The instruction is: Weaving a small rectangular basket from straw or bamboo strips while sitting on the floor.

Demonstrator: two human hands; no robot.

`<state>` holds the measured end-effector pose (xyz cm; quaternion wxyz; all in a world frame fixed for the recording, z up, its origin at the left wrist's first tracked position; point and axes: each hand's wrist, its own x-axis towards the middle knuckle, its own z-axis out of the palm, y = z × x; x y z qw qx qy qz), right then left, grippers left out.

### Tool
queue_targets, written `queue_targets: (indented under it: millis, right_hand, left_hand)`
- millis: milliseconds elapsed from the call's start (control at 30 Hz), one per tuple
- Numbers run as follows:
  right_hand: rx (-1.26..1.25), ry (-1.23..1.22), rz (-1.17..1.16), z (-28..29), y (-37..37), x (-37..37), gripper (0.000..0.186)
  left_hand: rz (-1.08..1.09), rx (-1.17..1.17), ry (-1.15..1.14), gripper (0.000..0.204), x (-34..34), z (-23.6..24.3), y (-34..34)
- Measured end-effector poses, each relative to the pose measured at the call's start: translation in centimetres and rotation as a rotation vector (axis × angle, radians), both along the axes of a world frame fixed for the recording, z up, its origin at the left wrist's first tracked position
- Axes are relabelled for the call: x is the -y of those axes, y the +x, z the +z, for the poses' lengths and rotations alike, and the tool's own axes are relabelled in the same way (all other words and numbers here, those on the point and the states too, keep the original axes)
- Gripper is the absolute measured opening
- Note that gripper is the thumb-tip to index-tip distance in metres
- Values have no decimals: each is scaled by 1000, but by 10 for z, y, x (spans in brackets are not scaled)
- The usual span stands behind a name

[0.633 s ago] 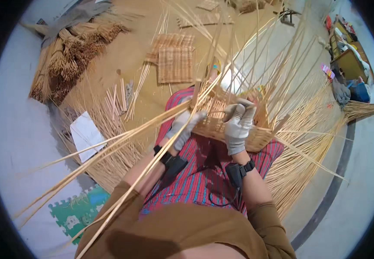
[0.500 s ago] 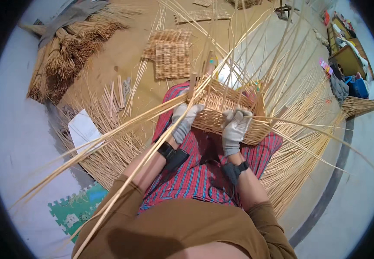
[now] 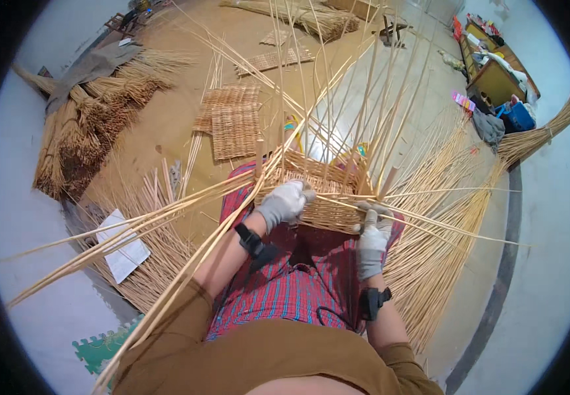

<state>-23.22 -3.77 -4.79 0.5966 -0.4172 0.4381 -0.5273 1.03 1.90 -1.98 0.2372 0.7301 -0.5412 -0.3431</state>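
Observation:
A half-woven wicker basket (image 3: 328,214) rests on my lap, long pale rods standing up from its far side and sticking out left and right. Both hands wear grey-white gloves. My left hand (image 3: 286,203) is closed at the near rim, its fingertips pinching a wicker rod (image 3: 341,201) that runs rightward along the edge. At the near right corner, my right hand (image 3: 372,234) grips the rim, thumb and fingers bent around it where several rods cross. A bundle of rods (image 3: 166,205) fans out leftward from the left corner, some passing over my left forearm.
Loose rods (image 3: 440,243) cover the floor to my right, and more (image 3: 160,263) lie left beside a white paper (image 3: 122,247). Woven panels (image 3: 235,128) lie ahead. Bundled stalks (image 3: 91,125) are piled far left. A wooden cabinet (image 3: 495,79) and blue bag (image 3: 517,117) stand far right.
My left hand has moved from the basket's left corner toward the middle of the near rim. My right hand has shifted to the right corner. The view has tilted up.

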Motion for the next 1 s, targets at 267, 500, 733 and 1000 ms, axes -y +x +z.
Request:
queue_targets:
  millis: [267,500,733,1000]
  right_hand:
    - [-901,-1013,151,101,151,96,41]
    - [96,-112,45,7,34,46,23]
    - [140,-237,122,24,31,1,21]
    - [119,-53,-76,12,-35,25,18]
  left_hand:
    - [76,151,23,47,17,-40,6]
    - [105,29,87,51,11,-19,9]
    - [349,-86,-210,33,35,-1,-5]
    - [440,-241,-908,32,28,20,-44]
